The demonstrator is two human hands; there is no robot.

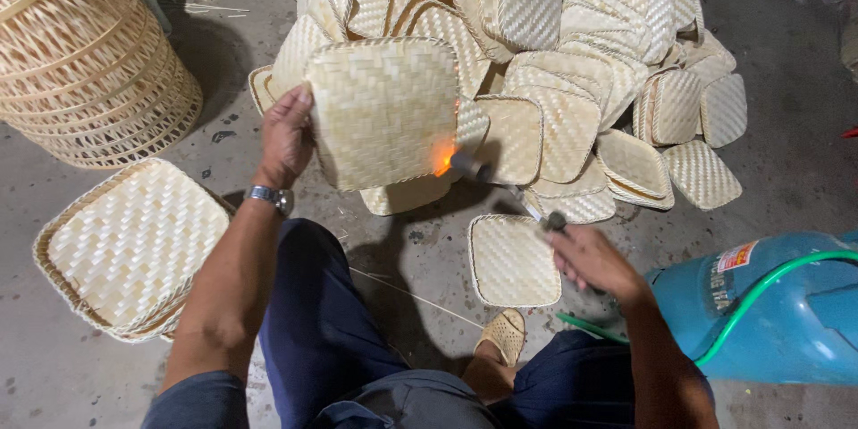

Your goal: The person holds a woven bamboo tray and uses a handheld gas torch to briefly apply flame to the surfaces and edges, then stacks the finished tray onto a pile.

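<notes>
Our left hand grips a woven bamboo tray; our right hand clasps the gas torch, flame at its lower edge. A large pile beyond looks unsinged.

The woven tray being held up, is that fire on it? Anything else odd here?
Yes. An orange flame from the torch in the right hand licks the lower right edge of the woven tray held by the left hand. No charring shows. Behind, the tray pile is jumbled.

1 view only, from a camera worn on the person's head. It looks steeply down and forward over the knees at the concrete floor, close enough that the forearms fill the lower frame.
</notes>
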